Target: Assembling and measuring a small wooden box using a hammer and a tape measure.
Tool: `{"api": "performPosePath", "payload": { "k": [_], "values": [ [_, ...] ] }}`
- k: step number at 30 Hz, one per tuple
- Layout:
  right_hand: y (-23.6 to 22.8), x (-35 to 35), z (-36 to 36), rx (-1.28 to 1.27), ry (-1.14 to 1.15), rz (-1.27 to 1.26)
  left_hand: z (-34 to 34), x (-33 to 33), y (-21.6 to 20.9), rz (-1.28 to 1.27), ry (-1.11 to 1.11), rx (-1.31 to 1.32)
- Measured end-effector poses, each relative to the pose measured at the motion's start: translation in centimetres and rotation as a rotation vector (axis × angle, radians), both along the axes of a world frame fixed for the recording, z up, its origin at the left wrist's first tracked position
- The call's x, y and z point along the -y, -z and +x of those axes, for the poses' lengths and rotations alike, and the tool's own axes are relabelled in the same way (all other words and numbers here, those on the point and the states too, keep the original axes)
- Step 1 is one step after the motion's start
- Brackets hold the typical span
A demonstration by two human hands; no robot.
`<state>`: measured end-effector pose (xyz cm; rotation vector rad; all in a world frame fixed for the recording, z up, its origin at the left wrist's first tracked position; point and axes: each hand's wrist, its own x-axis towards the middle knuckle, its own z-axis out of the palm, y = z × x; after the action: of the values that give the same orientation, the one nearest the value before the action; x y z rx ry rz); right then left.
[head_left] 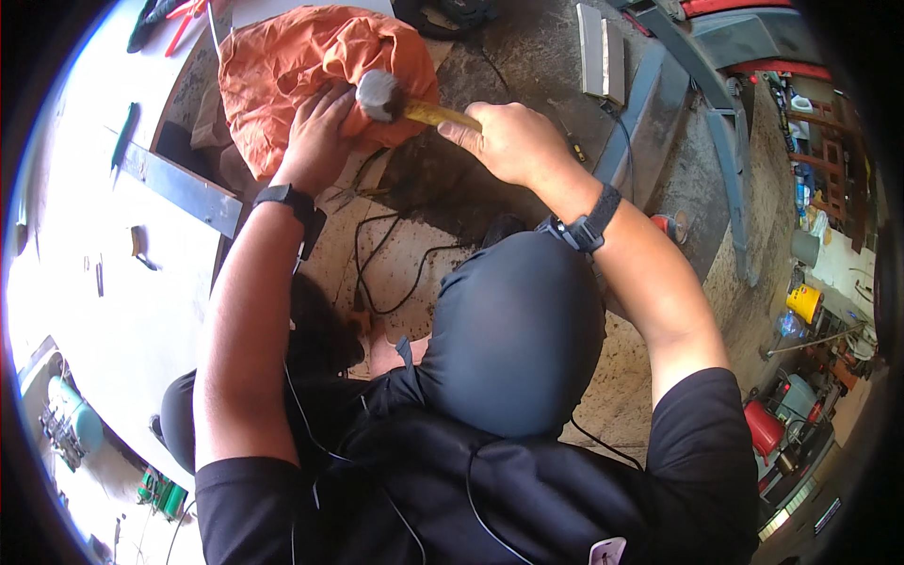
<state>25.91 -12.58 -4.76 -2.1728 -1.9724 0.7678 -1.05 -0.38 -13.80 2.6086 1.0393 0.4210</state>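
Note:
A hammer [380, 95] with a grey metal head and a yellow handle is in my right hand [518, 141], whose fingers wrap round the handle's end. Its head sits over a bunched orange cloth [311, 56] at the upper left; whether the two touch I cannot tell. My left hand [320, 137] lies on that cloth, fingers stretched out, close beside the hammer head. Whatever the cloth covers is hidden.
A dark metal bar [188, 193] lies left of the cloth. Black cable [377, 297] loops over the stained floor below. Pale blocks [600, 56] stand at the upper right, beside grey metal beams [730, 141]. My bent knee [518, 330] rises between my arms.

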Motion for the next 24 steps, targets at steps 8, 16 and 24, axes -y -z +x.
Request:
{"api": "performPosePath", "payload": {
  "k": [8, 16, 24],
  "values": [
    [1.6, 0.9, 0.6, -0.084, 0.06, 0.017, 0.5, -0.3, -0.9, -0.049, 0.037, 0.016],
    [-0.5, 0.8, 0.1, -0.17, 0.029, 0.136, 0.6, -0.7, -1.1, -0.035, 0.049, 0.005],
    [1.0, 0.9, -0.6, -0.059, 0.032, 0.003, 0.4, 0.3, -1.3, -0.016, -0.007, 0.002]
  ]
}}
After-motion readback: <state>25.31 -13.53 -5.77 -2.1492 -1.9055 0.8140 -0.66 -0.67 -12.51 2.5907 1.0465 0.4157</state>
